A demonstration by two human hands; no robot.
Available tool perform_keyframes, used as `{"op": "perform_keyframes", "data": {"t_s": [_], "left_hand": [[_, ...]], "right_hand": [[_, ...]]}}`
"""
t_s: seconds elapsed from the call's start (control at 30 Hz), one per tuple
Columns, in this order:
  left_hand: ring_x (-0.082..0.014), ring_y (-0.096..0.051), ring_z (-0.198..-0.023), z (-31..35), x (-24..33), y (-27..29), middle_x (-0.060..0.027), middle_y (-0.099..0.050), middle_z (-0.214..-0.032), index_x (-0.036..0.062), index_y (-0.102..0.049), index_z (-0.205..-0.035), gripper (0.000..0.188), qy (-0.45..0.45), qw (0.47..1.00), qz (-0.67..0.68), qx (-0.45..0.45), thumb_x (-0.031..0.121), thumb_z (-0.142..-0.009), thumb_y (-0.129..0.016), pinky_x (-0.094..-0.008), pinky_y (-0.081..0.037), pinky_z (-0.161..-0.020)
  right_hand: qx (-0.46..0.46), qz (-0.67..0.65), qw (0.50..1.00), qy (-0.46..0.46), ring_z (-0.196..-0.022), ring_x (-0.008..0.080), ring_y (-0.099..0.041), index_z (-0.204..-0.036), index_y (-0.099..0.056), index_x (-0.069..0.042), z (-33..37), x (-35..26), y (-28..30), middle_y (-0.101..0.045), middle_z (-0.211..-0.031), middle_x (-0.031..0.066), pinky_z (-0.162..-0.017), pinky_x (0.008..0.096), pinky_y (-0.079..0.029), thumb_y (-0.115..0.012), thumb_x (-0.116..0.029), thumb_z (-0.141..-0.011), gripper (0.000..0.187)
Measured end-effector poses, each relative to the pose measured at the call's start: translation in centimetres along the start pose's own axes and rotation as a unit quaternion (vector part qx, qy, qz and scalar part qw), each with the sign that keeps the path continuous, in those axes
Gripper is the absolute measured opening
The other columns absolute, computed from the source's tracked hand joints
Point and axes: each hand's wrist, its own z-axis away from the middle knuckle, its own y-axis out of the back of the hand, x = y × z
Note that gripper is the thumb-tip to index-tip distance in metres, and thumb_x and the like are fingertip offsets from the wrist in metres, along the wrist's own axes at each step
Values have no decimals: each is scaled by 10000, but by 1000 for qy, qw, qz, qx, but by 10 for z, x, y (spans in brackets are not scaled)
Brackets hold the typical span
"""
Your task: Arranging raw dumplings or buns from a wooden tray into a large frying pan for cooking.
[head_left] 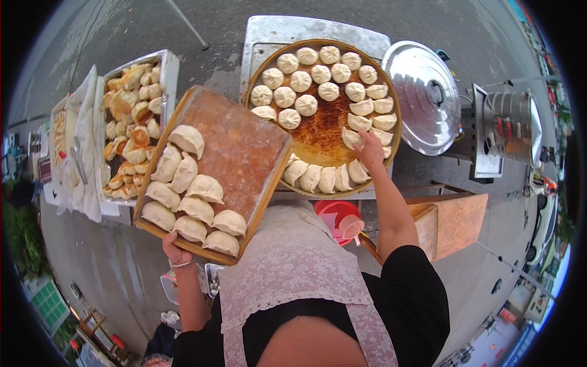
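- Outdoor pavement (226, 67) around round pan (318, 131)
- Left hand (175, 248) clamped on wooden tray (244, 134), pan's left; tilting could slide crescent dumplings (199, 209)
- Right hand (369, 150) at pan's right; finger closure unclear

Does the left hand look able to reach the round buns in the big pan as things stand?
Probably not: the left hand is holding the wooden tray, which lies between it and the round buns.

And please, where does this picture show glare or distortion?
Head view: bright glare on the lid, a softer shine on the bare middle of the pan; head view again: the scene curves toward a black rim, bending the car.
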Motion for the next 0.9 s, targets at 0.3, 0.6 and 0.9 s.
{"op": "perform_keyframes", "data": {"t_s": [0.3, 0.6, 0.9], "left_hand": [[-312, -585, -1001, -8, -5, 5, -168, -586, -1086, -38, -484, -1167, 482, 17, 996, 83, 17, 74, -699, -506, -441, -474, -905], [-290, -620, -930, 4, 8, 9, -170, -605, -1035, -46, -495, -1150, 487, 38, 995, 87, -23, 65, -677, -515, -406, -518, -842], [-286, -618, -931, 20, 3, 37, -163, -618, -1010, -61, -535, -1085, 427, 83, 993, 60, -50, 68, -678, -539, -407, -506, -860]], "right_hand": [[78, -94, 966, 229, -898, 224, -535, -1058, -541, -41, -14, -95, 18, -542, -964, 100, -744, 300, -454, -677, -62, -728, 358], [50, -163, 832, 528, -1003, 189, -511, -1175, -502, -43, 31, -383, -4, -498, -1117, 124, -749, 289, -487, -630, -184, -825, 398], [-251, -576, 764, 149, -999, 230, -566, -1178, -500, -74, 38, -352, -28, -568, -1056, 90, -824, 332, -480, -614, -163, -826, 381]]}}
